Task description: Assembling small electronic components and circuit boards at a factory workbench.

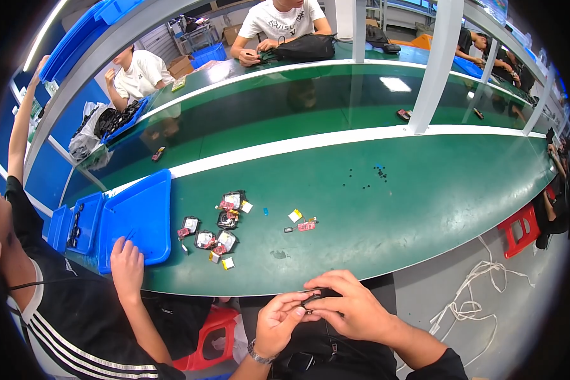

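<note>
Just beyond the table's near edge, over my lap, my left hand [277, 324] and my right hand [356, 311] are closed together on a small black part [310, 301]. Fingers cover most of it, so its exact kind does not show. On the green table ahead to the left lies a cluster of opened black device housings [226, 240] with red circuit boards. Nearer the middle are a loose red circuit board [306, 225] and a yellow-and-white battery-like piece [296, 216]. Several tiny black pieces [380, 172] are scattered farther off.
At left, a co-worker's hand [128, 258] rests by a large blue tray [161, 218]. White posts and a rail [285, 144] divide the green table [424, 190]. Red stools [520, 231] and a white cable [472, 297] are below. Other people sit opposite.
</note>
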The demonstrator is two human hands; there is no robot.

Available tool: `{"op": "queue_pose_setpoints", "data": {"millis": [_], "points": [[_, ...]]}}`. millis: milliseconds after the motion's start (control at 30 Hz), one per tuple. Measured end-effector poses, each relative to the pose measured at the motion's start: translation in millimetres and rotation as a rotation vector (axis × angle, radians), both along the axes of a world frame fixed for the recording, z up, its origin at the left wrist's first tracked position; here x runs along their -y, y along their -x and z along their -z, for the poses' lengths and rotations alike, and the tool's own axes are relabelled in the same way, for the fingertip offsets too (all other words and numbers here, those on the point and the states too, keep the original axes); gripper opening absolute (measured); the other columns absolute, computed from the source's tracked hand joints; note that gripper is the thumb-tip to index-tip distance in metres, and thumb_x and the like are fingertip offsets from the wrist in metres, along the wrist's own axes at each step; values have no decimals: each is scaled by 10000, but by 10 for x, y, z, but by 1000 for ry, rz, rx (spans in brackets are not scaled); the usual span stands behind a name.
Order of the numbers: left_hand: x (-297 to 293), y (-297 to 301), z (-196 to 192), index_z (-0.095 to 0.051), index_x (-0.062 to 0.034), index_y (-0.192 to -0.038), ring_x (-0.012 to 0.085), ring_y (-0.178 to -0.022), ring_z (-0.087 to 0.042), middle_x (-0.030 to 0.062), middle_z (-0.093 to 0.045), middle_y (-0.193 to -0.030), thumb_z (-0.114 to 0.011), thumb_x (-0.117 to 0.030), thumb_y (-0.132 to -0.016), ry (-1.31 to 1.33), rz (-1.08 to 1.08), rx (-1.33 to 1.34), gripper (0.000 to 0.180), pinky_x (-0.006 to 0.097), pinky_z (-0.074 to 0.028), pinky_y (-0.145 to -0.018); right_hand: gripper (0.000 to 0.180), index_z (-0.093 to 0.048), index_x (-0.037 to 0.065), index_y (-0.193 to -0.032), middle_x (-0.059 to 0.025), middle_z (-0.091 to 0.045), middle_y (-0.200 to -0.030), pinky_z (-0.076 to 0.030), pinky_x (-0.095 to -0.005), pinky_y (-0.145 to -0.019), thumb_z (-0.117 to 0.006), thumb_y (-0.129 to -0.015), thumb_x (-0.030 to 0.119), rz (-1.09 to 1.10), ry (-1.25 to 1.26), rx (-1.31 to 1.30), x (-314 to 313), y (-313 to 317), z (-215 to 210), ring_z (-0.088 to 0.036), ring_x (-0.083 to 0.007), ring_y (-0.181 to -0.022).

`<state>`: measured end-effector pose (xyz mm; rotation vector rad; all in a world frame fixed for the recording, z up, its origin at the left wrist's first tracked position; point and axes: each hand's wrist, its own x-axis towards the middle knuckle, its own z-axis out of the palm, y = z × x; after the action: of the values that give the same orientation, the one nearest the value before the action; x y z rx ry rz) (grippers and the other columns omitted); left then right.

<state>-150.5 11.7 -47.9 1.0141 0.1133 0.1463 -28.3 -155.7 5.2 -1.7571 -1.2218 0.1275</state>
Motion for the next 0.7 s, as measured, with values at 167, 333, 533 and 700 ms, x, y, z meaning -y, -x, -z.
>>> {"op": "queue_pose_setpoints", "data": {"millis": [167,333,533,700], "points": [[35,1,20,-535,89,-1295,304,-1186,-668,278,-598,-1369,-524,35,-1040,-44,-43,-24,261,425,-614,-967,231,-742,22,-1043,-107,-630,-1351,-504,-439,-995,-800,-835,102,5,40,-26,-21,10,9,-560,-351,-1230],[31,-11,56,-549,85,-1269,302,-1171,-678,279,-611,-1353,-532,31,-1039,-72,-89,-1,237,414,-622,-950,238,-741,25,-1046,-95,-619,-1379,-499,-445,-1015,-804,-831,106,37,7,20,-54,39,7,-547,-351,-1265],[24,-6,67,-555,78,-1261,301,-1160,-685,281,-616,-1347,-544,27,-1036,-49,-77,7,231,400,-629,-932,247,-738,20,-1050,-97,-610,-1389,-497,-451,-1026,-800,-822,88,79,-28,62,-56,69,93,-539,-353,-1289],[54,-20,80,-556,84,-1262,294,-1154,-687,275,-622,-1339,-547,22,-1037,-83,-111,-1,233,394,-630,-932,240,-776,72,-985,-103,-627,-1376,-495,-444,-1033,-823,-751,50,79,-50,32,-91,81,117,-552,-354,-1269]]}}
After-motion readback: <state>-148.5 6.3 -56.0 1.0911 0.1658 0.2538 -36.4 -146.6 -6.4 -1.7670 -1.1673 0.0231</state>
